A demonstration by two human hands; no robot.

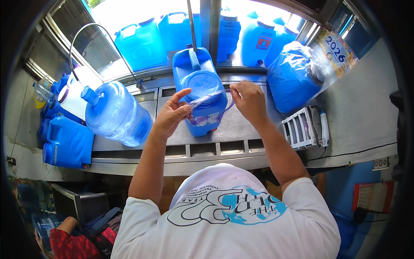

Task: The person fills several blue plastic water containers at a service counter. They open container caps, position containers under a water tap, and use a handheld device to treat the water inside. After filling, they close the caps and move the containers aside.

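In the middle of the steel counter stands a blue slim water jug (207, 123), its large round blue cap (202, 83) facing up. A thin clear-and-purple plastic band (202, 101) stretches between my hands above the jug's front. My left hand (172, 113), left of the jug, holds one end between thumb and fingers, with the index finger raised. On the right side, my right hand (250, 101) pinches the other end with its fingertips. Part of the band loops down by the jug's right side. A round blue bottle (120, 114) stands left of my left hand.
Blue jugs (140, 45) line the window ledge. At right are a plastic-wrapped blue jug (291, 80), a white rack (299, 129) and a white handheld device (324, 127). More jugs (69, 142) sit left. A curved hose (71, 47) arches nearby. A person in red (73, 244) is lower left.
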